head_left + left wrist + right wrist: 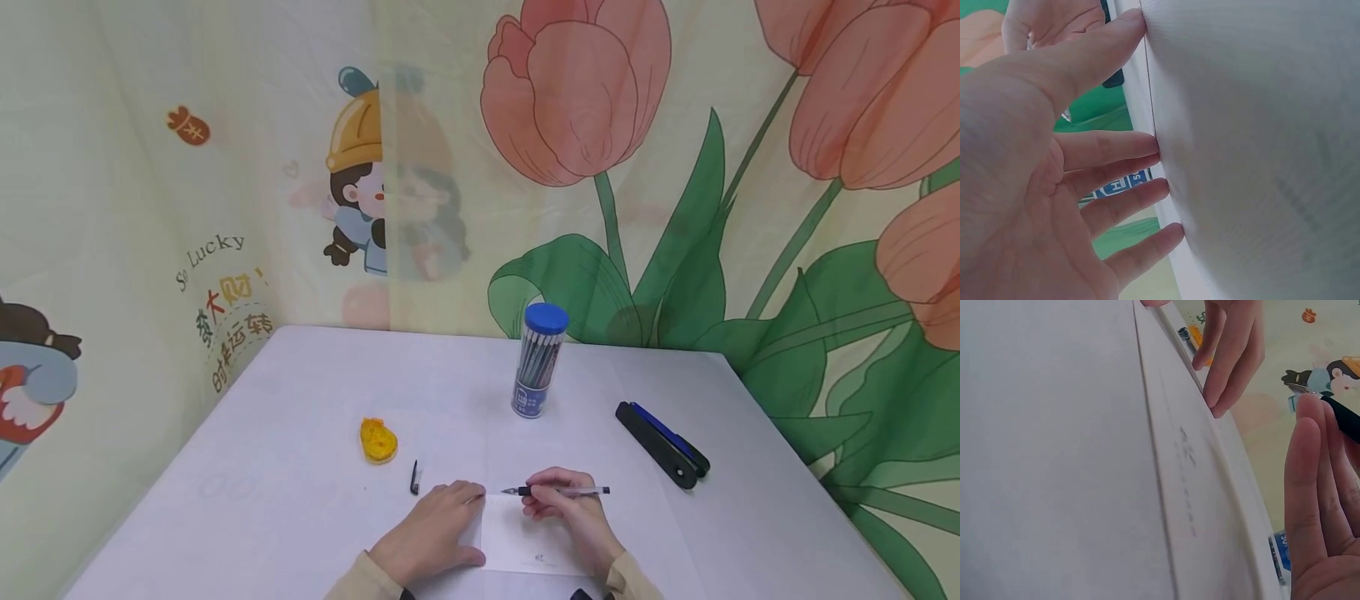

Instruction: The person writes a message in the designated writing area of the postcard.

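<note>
A white sheet of paper (517, 542) lies at the table's front, with a small dark mark and faint print low on it. My left hand (442, 529) rests on the paper's left edge, fingers spread and fairly straight; the left wrist view shows its fingertips (1157, 145) touching the surface. In my right hand (570, 508) is a pen (581, 491) with a clear barrel and black grip, pinched between thumb and fingers. Its tip points left, above the paper's top edge. The right wrist view shows the pen's dark grip (1341, 417) raised off the paper.
Left of the paper lie a black pen cap (415, 478) and a yellow pear-shaped object (378, 441). A clear tub of pens with a blue lid (542, 360) stands farther back. On the right lies a black and blue stapler (663, 444). Printed curtains (435, 167) hang behind the white table (300, 417).
</note>
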Action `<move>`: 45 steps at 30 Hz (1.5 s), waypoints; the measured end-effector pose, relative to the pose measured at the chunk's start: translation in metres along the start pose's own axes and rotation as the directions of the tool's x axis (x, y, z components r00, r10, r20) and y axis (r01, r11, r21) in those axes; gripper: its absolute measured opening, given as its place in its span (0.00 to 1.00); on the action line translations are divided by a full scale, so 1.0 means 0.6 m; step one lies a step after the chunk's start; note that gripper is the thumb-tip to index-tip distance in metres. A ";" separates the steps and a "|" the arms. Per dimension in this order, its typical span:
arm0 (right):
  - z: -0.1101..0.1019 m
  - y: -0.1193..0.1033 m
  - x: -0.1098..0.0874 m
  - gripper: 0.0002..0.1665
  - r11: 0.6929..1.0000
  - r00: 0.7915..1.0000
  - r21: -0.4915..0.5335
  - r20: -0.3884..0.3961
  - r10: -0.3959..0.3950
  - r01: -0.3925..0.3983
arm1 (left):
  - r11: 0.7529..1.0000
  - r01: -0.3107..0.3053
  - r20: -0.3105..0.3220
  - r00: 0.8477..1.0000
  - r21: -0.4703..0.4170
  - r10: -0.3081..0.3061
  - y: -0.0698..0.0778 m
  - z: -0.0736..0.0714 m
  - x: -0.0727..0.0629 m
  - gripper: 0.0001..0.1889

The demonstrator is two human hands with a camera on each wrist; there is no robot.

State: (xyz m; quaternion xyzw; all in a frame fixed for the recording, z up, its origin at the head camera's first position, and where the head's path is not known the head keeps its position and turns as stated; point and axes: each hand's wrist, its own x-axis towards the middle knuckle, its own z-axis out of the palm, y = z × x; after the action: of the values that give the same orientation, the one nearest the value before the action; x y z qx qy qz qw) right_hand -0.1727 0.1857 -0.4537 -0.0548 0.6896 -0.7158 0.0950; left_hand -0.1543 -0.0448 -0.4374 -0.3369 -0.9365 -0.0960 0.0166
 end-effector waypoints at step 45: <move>0.079 -0.009 0.027 0.12 0.879 0.952 -0.382 0.003 -0.307 0.285 | 0.999 -0.041 -0.005 0.999 0.016 0.042 -0.017 0.005 0.008 0.35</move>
State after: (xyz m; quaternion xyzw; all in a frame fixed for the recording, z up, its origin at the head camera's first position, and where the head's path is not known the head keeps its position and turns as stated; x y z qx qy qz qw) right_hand -0.1790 0.1360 -0.4472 -0.1562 0.8005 -0.5767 -0.0477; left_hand -0.1640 -0.0489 -0.4415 -0.3559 -0.9300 -0.0889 0.0239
